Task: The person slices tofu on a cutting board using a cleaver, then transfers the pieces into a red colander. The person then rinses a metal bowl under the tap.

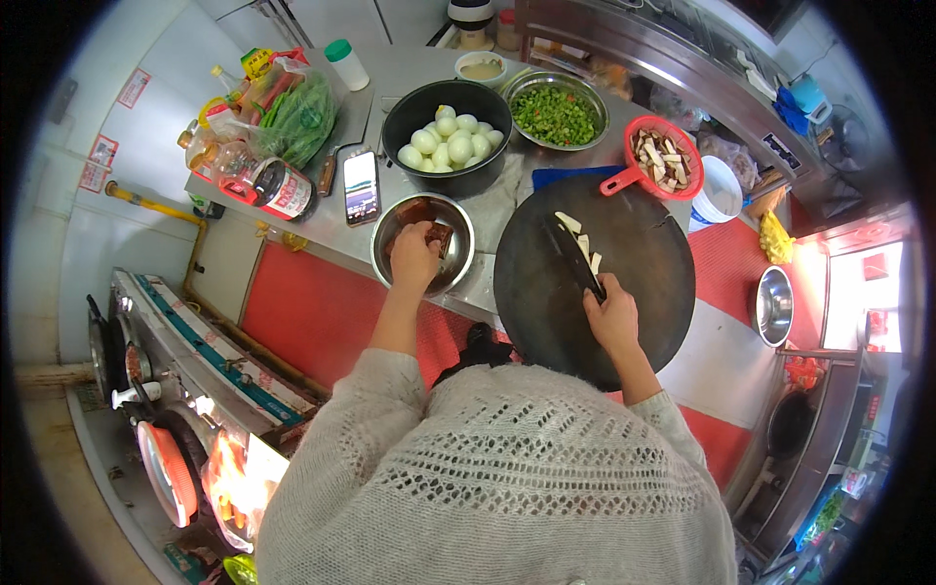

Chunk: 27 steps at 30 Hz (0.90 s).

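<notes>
My left hand [414, 257] reaches into a stainless steel bowl [468, 256] and grips a dark brown block of food [439, 237], perhaps braised dried tofu. More brown food in the bowl is partly hidden by my fingers. In my right hand [613, 311] is the handle of a kitchen knife [574, 252], its dark blade seen nearly edge-on above a round chopping board [643, 292]. Several pale strips of food [583, 243] lie along the blade's right side. At the board's far right edge, a red plastic strainer [695, 164] holds pale strips with brown edges.
Behind the bowl, a black tub [391, 139] holds peeled eggs, beside a steel basin [603, 121] of chopped green peppers. A lit phone [361, 186], another knife's wooden handle [327, 175], and sauce bottles [281, 191] stand or lie leftward. Flames [228, 475] burn on the stove behind at left.
</notes>
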Available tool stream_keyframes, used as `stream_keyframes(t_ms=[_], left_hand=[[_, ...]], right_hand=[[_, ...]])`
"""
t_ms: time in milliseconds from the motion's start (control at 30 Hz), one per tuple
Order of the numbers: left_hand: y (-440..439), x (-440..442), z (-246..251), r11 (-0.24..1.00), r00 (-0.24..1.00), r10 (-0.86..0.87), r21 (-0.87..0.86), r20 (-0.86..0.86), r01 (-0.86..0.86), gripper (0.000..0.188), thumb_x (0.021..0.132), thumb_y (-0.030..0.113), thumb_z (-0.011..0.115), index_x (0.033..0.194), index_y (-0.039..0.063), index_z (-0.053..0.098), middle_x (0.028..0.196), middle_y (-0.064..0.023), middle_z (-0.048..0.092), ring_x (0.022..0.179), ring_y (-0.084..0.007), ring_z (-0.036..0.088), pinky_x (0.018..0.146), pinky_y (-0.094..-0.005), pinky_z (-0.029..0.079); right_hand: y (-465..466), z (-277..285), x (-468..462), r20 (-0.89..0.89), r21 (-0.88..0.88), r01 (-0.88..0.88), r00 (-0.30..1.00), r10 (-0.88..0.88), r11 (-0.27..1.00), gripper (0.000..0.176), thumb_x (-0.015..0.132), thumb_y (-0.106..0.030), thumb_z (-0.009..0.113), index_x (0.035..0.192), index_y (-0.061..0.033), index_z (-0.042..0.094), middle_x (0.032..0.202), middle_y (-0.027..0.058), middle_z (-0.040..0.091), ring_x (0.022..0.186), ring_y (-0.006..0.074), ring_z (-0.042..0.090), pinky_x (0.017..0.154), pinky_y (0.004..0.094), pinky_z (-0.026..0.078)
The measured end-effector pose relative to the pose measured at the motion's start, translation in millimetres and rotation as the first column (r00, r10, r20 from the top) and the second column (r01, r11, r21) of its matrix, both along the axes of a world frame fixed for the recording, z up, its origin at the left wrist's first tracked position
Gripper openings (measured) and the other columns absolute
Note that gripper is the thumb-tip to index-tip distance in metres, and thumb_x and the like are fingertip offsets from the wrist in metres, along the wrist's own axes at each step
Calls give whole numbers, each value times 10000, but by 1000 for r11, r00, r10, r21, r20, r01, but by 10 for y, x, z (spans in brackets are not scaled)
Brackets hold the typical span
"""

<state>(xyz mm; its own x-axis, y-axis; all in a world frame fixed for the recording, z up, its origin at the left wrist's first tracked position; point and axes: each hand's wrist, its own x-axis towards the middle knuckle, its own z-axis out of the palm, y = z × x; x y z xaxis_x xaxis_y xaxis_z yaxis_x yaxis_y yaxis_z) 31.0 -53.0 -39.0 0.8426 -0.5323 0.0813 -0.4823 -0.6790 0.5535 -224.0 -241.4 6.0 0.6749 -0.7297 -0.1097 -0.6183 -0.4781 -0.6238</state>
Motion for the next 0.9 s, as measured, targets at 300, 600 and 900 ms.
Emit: stream_keyframes(t_ms=[300, 600, 900], left_hand=[[-220, -66, -217, 887, 975, 39, 441, 220, -135, 556, 635, 309, 771, 1126, 122, 591, 1058, -91, 610, 1056, -283, 506, 859, -459, 353], [-231, -239, -42, 953, 976, 18, -300, 218, 49, 437, 652, 128, 708, 1062, 77, 569, 1003, -128, 578, 936, -322, 560, 799, -396, 439], [-874, -1153, 51, 879, 878, -438, -111, 190, 463, 482, 622, 193, 754, 1055, 51, 600, 962, -102, 566, 920, -294, 527, 809, -402, 397]], right_hand=[[18, -48, -22, 0, 105, 0, 1000, 0, 994, 266, 788, -222, 635, 985, -46, 599, 642, 182, 582, 648, 352, 606, 621, 440, 465], [-44, -76, -108, 49, 59, 83, 995, -86, 995, 238, 793, -217, 632, 961, -50, 602, 645, 177, 585, 637, 362, 597, 613, 435, 465], [99, 22, 39, 35, 27, 57, 998, -58, 998, 250, 786, -212, 632, 978, -55, 597, 712, 163, 609, 688, 348, 612, 636, 439, 479]])
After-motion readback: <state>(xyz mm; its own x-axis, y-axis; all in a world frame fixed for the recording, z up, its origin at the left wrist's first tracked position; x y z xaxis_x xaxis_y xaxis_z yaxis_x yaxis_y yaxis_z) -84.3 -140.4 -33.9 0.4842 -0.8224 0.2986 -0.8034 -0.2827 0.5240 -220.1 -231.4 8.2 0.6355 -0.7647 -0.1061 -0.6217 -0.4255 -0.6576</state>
